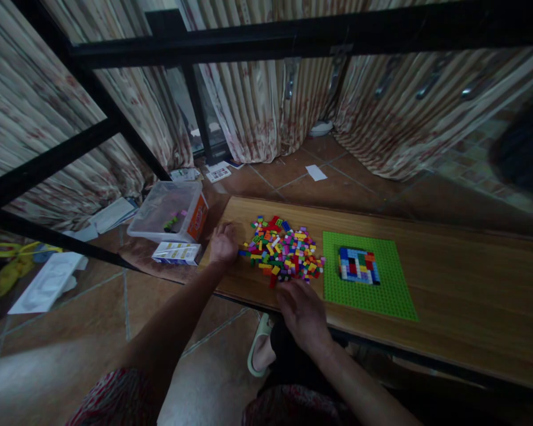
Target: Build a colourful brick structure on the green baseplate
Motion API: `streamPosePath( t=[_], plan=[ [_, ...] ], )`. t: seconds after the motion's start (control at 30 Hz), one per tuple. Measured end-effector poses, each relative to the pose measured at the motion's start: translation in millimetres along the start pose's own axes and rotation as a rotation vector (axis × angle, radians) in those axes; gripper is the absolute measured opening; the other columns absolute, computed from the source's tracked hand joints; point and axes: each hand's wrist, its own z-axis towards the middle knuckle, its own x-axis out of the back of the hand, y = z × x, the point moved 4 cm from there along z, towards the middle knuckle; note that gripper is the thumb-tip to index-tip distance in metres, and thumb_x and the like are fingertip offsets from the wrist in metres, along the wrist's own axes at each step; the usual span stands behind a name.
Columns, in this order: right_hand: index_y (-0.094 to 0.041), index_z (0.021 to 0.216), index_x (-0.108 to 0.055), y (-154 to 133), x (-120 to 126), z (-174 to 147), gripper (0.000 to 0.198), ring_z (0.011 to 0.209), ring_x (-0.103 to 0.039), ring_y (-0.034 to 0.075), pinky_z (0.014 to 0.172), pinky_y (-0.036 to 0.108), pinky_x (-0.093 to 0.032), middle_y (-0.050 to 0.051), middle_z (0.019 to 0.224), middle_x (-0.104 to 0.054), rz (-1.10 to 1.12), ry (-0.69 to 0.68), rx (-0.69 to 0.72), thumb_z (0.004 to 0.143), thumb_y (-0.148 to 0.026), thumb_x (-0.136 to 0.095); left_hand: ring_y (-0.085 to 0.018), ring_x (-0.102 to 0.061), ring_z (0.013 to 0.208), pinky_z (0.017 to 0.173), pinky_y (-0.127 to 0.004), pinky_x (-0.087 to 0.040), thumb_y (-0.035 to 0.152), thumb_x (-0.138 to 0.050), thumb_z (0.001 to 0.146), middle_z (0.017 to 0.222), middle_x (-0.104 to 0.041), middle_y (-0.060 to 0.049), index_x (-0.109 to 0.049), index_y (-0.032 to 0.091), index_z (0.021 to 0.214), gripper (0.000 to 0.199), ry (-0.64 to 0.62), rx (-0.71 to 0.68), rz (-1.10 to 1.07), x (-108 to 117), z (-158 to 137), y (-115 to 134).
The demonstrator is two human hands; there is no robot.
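Observation:
A loose heap of small coloured toy bricks [288, 248] is spread over the left part of the wooden table. My left hand [224, 244] rests on the tabletop just left of the heap, its fingers loosely stretched out and holding nothing that I can see. At the heap's near edge, my right hand [302, 310] has its fingers curled together; anything between them is hidden. To the right lies a green studded baseplate [364, 299]. On it sits a low block of joined bricks [359, 266], mostly blue and white with red, yellow, black and green.
Left of the table [462, 284] stands a clear plastic box [160, 204] with a few bricks inside and an orange label. A white and blue carton [176, 253] lies before it. Black metal bars [249, 44] and curtains [257, 112] run beyond the table.

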Motion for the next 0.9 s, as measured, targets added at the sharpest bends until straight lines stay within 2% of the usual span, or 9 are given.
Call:
streamPosePath(
  t=[0.17,0.3,0.57,0.73,0.8,0.9],
  plan=[
    [-0.02,0.091,-0.066,-3.5,-25.9,-1.6,0.015,0.082,-0.055,0.02,0.073,0.031,-0.039,0.006,0.084,-0.063,-0.203,-0.193,0.089,0.091,-0.021,-0.051,-0.028,-0.052,0.112,0.098,-0.042,-0.041,0.016,-0.04,0.084,0.12,-0.06,-0.013,-0.06,0.015,0.114,0.036,0.013,-0.012,-0.002,0.5,0.3,0.1],
    [-0.018,0.095,-0.066,-0.4,-31.3,1.8,0.016,0.082,-0.054,0.021,0.074,0.033,-0.038,0.007,0.087,-0.063,-0.287,-0.206,0.078,0.091,-0.02,-0.05,-0.028,-0.053,0.109,0.096,-0.042,-0.042,0.016,-0.039,0.085,0.118,-0.061,-0.014,-0.061,0.014,0.112,0.034,0.019,-0.019,0.014,1.1,1.0,0.4],
    [-0.018,0.096,-0.065,19.7,-7.1,-1.6,0.02,0.083,-0.055,0.02,0.078,0.032,-0.041,0.006,0.086,-0.062,-0.2,-0.109,0.013,0.093,-0.021,-0.046,-0.028,-0.053,0.108,0.096,-0.041,-0.042,0.017,-0.04,0.085,0.117,-0.062,-0.012,-0.061,0.015,0.111,0.034,0.045,-0.022,0.031,2.3,0.6,1.3],
    [-0.018,0.104,-0.065,38.3,15.3,15.0,0.023,0.09,-0.057,0.02,0.082,0.032,-0.045,0.008,0.096,-0.063,-0.212,0.012,-0.041,0.092,-0.023,-0.047,-0.028,-0.053,0.107,0.094,-0.041,-0.042,0.017,-0.039,0.085,0.114,-0.063,-0.013,-0.061,0.014,0.112,0.035,0.036,-0.031,0.031,3.0,1.0,2.6],
    [-0.019,0.111,-0.064,44.9,18.9,27.6,0.026,0.097,-0.056,0.023,0.089,0.036,-0.044,0.009,0.105,-0.062,-0.254,-0.025,-0.043,0.089,-0.026,-0.052,-0.029,-0.053,0.107,0.093,-0.042,-0.042,0.017,-0.038,0.086,0.114,-0.063,-0.014,-0.062,0.015,0.111,0.035,0.038,-0.022,0.028,3.8,0.9,2.8],
    [-0.019,0.119,-0.06,52.5,20.0,45.9,0.039,0.107,-0.053,0.026,0.095,0.038,-0.042,0.01,0.114,-0.058,-0.302,-0.168,-0.065,0.081,-0.028,-0.061,-0.029,-0.053,0.107,0.093,-0.043,-0.042,0.017,-0.038,0.085,0.114,-0.062,-0.015,-0.062,0.015,0.111,0.035,0.036,-0.023,0.025,4.2,0.9,2.7]
  ],
)
